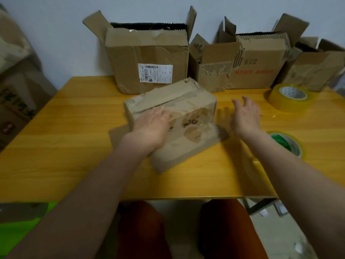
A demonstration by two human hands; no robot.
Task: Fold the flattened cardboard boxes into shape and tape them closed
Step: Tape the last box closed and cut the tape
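Small cardboard box (173, 124), folded into shape, lying mid-desk (65, 146) at a slant, long axis running from about 7 o'clock near the desk's front edge to about 1 o'clock toward the back wall, top seam with worn, glossy tape facing up and away. Left hand (153, 126) resting flat on the box's near-left top face, fingers (162, 114) straight and together, pressing rather than gripping, pointing toward 1 o'clock along the box. Right hand (246, 116) off the box, just beside its right end at roughly 3 o'clock, fingers spread and relaxed, holding nothing, palm turned toward the box. Probably a moment of steadying or turning the box, with the left hand already on it and nearer; right hand better placed for tape. Large tape roll (292, 96) at about 2 o'clock from the box, near the right hand's fingertips but apart from them; second tape roll (285, 144), green-cored, at about 4 o'clock, partly hidden by the right forearm. Along the back of the desk, at 11 to 2 o'clock, open cardboard boxes: a big labelled box (149, 58), then a torn box (214, 71) and a box with red print (261, 66). Whether the small box's seam is fully sealed: cannot tell, blurred.
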